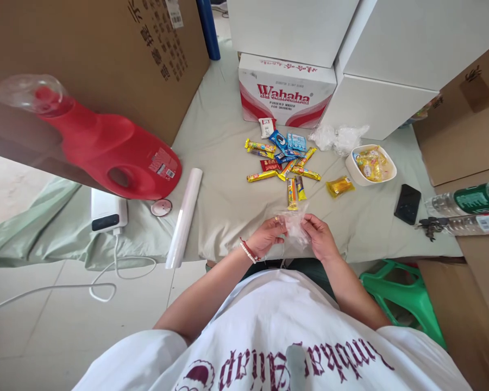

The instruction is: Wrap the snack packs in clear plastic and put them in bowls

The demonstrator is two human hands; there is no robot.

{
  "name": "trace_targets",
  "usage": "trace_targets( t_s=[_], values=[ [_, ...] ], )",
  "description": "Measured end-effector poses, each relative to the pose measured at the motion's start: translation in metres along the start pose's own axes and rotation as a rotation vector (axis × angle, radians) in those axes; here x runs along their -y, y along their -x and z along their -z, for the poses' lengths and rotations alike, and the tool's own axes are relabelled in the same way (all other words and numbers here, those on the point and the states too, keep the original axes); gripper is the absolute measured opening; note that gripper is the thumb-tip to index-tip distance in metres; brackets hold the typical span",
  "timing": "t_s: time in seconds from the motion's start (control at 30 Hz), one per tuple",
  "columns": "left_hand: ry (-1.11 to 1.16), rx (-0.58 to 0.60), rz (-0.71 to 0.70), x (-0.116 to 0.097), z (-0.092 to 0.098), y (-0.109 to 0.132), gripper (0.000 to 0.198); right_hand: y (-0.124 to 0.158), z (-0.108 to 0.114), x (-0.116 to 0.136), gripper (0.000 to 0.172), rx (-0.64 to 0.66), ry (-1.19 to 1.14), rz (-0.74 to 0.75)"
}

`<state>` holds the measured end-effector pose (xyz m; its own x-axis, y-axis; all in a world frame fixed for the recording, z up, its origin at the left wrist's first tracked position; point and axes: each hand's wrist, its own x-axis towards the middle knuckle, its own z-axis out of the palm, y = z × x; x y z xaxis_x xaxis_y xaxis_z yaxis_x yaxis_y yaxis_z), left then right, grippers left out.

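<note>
Both hands meet at the near edge of a cloth-covered surface (228,201). My left hand (267,236) and my right hand (318,236) each pinch a side of a small clear plastic bag (295,225) held between them. A beaded bracelet sits on my left wrist. Just beyond the bag lies a scatter of snack packets (283,160): yellow bars, a blue cookie pack, a red one. A single yellow packet (339,186) lies to their right, beside a white bowl (358,174) holding more yellow packets.
A red jug (106,149) lies at left, with a white power bank (108,212), a roll of clear film (185,214) and a small round disc. A phone (407,203), keys, water bottles (464,209), crumpled plastic (338,138), a Wahaha box (285,89), cardboard boxes and a green stool (403,296) surround.
</note>
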<state>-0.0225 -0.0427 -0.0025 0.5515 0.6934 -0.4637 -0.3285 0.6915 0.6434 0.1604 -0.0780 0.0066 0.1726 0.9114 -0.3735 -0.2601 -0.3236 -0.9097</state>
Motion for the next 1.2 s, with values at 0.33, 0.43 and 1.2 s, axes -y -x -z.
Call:
trace_targets(
  t_s=[0.33,0.43,1.2],
  values=[
    [-0.132,-0.314,-0.344,0.015,0.0,-0.002,0.034,0.017,0.002,-0.004,0.038,-0.066,0.432,0.376],
    [-0.259,-0.313,-0.483,0.017,-0.006,-0.002,0.029,0.018,-0.007,-0.009,0.048,0.049,0.452,0.336],
    [0.035,-0.431,-0.371,-0.023,0.033,0.013,0.048,-0.008,0.053,0.012,0.042,-0.13,-0.2,-0.173]
  ],
)
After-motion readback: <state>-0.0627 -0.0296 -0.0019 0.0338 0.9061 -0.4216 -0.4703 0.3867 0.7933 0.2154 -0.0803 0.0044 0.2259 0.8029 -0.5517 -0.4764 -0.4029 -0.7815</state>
